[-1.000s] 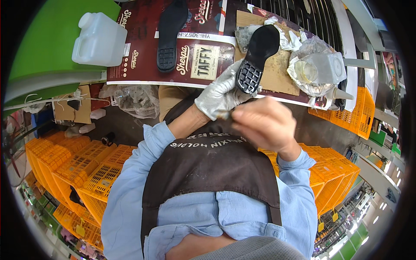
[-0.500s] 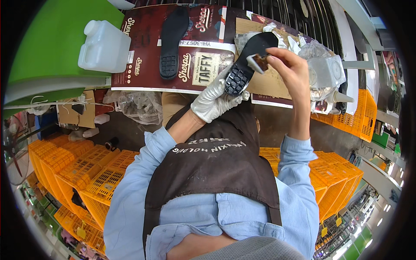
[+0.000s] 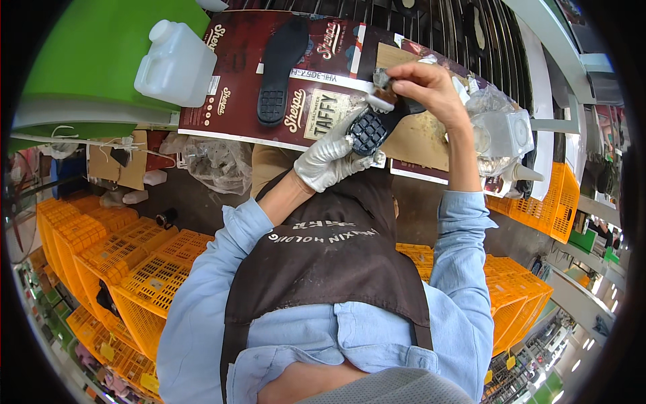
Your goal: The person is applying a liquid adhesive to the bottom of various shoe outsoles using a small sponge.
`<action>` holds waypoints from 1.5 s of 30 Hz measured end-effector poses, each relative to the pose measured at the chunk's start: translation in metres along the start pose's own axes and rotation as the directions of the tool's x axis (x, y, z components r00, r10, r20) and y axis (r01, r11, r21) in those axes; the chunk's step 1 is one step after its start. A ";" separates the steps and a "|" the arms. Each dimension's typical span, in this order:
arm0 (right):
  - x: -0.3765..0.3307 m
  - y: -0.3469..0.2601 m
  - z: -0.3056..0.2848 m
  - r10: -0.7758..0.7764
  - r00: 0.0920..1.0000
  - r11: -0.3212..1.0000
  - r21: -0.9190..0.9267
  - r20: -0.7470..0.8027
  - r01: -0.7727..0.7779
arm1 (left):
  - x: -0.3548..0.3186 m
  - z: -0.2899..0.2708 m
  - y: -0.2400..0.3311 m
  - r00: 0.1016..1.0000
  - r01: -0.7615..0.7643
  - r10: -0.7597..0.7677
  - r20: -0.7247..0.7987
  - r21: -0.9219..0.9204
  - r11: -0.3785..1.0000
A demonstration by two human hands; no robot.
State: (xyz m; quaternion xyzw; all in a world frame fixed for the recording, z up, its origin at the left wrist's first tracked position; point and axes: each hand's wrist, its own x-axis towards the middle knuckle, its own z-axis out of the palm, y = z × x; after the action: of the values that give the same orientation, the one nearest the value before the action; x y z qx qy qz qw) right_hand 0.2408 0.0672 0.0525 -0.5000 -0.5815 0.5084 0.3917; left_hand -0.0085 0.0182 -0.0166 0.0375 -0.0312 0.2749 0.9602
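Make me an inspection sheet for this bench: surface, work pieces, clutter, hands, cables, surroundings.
Surface: dark red printed cardboard, with a brown cardboard sheet toward its right.
Work pieces: held black sole, heel tread showing; second black sole lying on the red cardboard.
Clutter: whitish jug at left; see-through container at right.
Hands: gloved left hand grips the held black sole; bare right hand pinches a brown-and-white tool over it, contact unclear.
Cables: thin white strand at left, cord or string unclear.
Surroundings: orange crates on both sides.

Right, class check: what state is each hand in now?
Left hand: gloved, holding a black shoe sole.
Right hand: bare, pinching a small brown and white applicator.
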 end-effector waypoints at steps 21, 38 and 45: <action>-0.078 0.039 0.038 0.146 0.829 0.480 0.772 -0.539 0.417 | -0.024 0.079 0.052 0.906 -0.004 0.362 0.217 0.863 -0.506; -0.073 0.030 0.071 0.271 0.815 0.499 0.799 -0.512 0.335 | -0.041 0.071 0.107 0.834 -0.546 0.535 -0.133 -0.059 0.836; -0.077 0.034 0.070 0.308 0.799 0.506 0.800 -0.516 0.322 | -0.039 0.077 0.108 0.839 -0.537 0.528 -0.133 -0.047 0.842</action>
State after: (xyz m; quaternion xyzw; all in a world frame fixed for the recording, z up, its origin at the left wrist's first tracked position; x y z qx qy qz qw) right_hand 0.1949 -0.0225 0.0107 -0.3678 -0.0950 0.5398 0.7512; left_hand -0.1017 0.0821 0.0625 -0.0279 0.0035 0.5311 0.8468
